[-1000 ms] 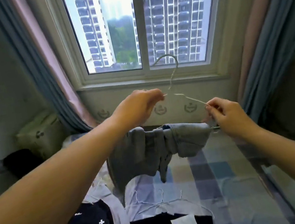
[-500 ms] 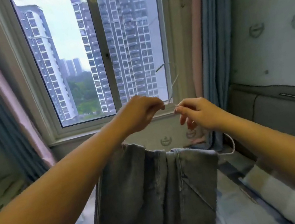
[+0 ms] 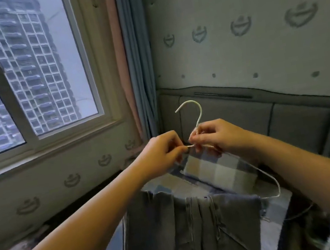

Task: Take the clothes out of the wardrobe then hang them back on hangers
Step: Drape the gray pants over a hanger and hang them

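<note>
A thin white wire hanger [image 3: 196, 113] stands upright in front of me, its hook curling up and to the left. Grey jeans [image 3: 191, 234] are draped over its lower bar and hang down out of the frame. My left hand [image 3: 160, 154] pinches the wire just left of the neck. My right hand [image 3: 216, 136] grips the neck at the base of the hook. Both hands are close together, almost touching. The hanger's right shoulder [image 3: 276, 191] shows beyond the jeans.
A checked pillow [image 3: 217, 168] lies on the bed below my hands. A grey padded headboard [image 3: 289, 117] runs along the patterned wall at right. The window [image 3: 21, 83] with pink and blue curtains [image 3: 136, 64] fills the left.
My view has swung right, from the window to the headboard corner. My right hand moved from the hanger's shoulder to its neck, and the jeans were lifted higher.
</note>
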Demonstrator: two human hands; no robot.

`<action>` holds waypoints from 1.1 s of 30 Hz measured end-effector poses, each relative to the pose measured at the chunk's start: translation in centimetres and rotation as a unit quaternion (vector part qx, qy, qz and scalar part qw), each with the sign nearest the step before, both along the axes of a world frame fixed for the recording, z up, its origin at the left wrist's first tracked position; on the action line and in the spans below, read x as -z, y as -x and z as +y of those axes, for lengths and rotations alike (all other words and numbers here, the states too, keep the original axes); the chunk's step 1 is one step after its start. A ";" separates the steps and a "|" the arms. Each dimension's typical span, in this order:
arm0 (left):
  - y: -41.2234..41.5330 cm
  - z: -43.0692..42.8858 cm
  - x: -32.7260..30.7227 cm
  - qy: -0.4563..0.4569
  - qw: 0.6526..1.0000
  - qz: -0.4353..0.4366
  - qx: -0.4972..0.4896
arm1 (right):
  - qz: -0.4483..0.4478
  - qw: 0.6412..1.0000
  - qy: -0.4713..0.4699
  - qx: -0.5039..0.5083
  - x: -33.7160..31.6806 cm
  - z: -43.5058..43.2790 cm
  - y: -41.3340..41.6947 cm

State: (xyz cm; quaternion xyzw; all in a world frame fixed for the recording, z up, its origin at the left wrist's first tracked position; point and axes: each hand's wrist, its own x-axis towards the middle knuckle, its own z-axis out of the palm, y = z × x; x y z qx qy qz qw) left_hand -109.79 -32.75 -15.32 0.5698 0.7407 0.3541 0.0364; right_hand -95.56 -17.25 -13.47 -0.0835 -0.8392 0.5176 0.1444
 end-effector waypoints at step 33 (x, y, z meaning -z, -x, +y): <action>-64.6 25.2 -0.5 0.129 0.859 -0.049 0.493 | 0.210 0.846 0.329 0.364 -0.1 2.9 -75.6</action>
